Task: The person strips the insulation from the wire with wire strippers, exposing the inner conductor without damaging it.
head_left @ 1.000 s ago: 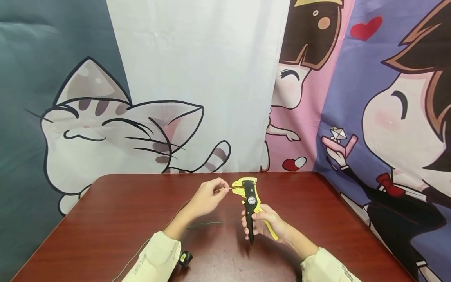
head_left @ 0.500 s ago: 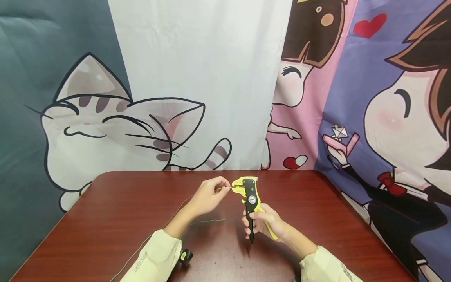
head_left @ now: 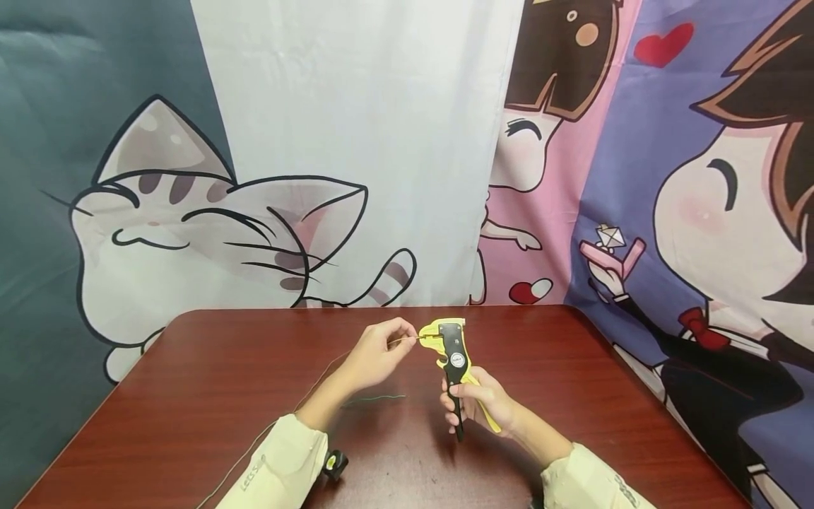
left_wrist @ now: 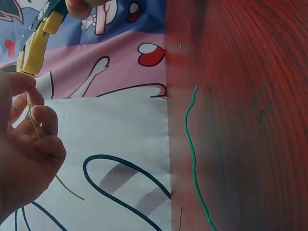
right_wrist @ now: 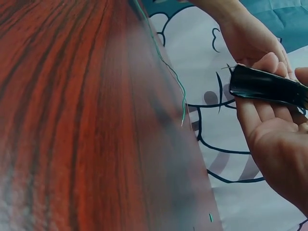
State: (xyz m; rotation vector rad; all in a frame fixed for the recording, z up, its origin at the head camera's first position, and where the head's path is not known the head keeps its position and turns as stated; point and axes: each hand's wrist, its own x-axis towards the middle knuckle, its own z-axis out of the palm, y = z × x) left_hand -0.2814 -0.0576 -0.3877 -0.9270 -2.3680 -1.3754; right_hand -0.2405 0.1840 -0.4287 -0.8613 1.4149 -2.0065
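Yellow-and-black, the wire stripper (head_left: 455, 357) is being held in the right hand's (head_left: 478, 403) curled fingers while, just left of its head, the left hand (head_left: 376, 357) is pinching thin yellowish wire (left_wrist: 69, 189), apparently positioning it for stripping, probably now requiring a steady squeeze.

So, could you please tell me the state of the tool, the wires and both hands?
Left hand: pinching the yellow wire.
Right hand: gripping the wire stripper by its handles.
Wire stripper: held roughly upright; whether its jaws are clamped is unclear.
Yellow wire: held, reaching the wire stripper's head.
Green wire: lying loose on the table, slightly wavy.
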